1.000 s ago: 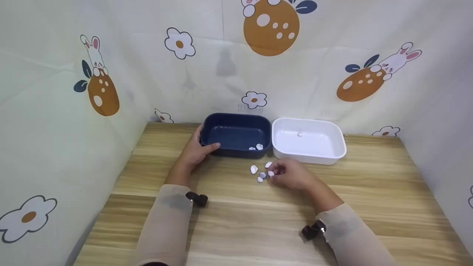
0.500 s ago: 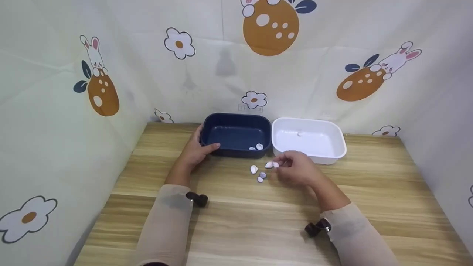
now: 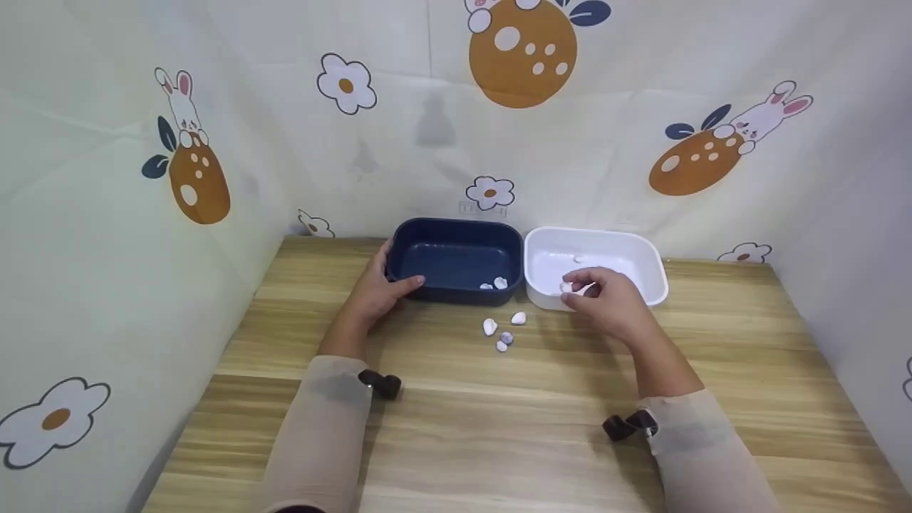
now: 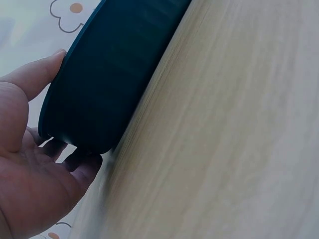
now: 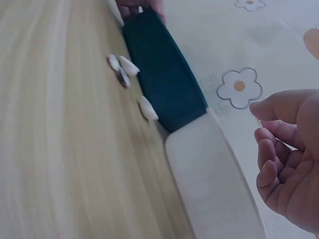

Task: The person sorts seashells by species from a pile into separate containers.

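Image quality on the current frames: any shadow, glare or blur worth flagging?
Head: fairly clear, soft shadow near the right hand, pale sheen on the tabletop; left wrist: dim, the dark container showing little surface detail; right wrist: tabletop grain looks smeared, small pale pieces slightly soft, the white container low in contrast.

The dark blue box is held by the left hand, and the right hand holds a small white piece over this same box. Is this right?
One thing is wrong: the head view shows the right hand holding the small white piece over the white box, not the dark blue box. The left hand does hold that one.
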A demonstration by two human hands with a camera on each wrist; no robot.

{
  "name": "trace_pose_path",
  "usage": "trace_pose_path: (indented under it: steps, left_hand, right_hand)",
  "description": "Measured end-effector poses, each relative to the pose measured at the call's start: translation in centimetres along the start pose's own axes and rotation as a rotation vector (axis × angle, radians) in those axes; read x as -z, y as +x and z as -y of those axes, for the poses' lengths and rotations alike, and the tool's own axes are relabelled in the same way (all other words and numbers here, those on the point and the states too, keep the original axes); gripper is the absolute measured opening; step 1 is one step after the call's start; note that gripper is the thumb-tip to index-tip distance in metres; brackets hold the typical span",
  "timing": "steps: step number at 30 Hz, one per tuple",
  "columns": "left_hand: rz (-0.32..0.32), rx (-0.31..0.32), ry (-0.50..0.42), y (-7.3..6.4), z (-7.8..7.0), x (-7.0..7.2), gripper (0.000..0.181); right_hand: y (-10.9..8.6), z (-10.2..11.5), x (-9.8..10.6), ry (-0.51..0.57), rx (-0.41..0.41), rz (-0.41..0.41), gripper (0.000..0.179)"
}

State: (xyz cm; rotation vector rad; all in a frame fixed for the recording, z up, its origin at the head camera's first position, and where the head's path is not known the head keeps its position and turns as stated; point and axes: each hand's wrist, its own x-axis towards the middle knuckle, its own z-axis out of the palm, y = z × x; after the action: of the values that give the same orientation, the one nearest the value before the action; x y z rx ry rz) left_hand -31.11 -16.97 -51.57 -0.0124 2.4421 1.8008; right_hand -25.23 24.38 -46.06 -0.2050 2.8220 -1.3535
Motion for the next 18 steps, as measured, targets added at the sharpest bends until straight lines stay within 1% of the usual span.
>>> trace_pose_path:
  steps: [4, 9, 12, 18]
  left_hand:
    - [-0.001, 0.002, -0.001, 0.0, 0.1, 0.0, 0.110]
    - [-0.001, 0.000, -0.014, 0.1, 0.2, 0.0, 0.111]
    - [-0.003, -0.006, -0.012, 0.1, 0.1, 0.0, 0.110]
    - [-0.002, -0.005, -0.002, 0.1, 0.0, -0.1, 0.109]
  right_hand:
    - [0.2, -0.4, 1.2, -0.002, -0.029, -0.035, 0.034]
    - [0.4, -0.8, 2.2, -0.011, -0.095, -0.049, 0.036]
    - [0.4, -1.0, 2.4, -0.012, -0.123, -0.058, 0.037]
    - [0.5, -1.1, 2.5, -0.016, -0.138, -0.070, 0.039]
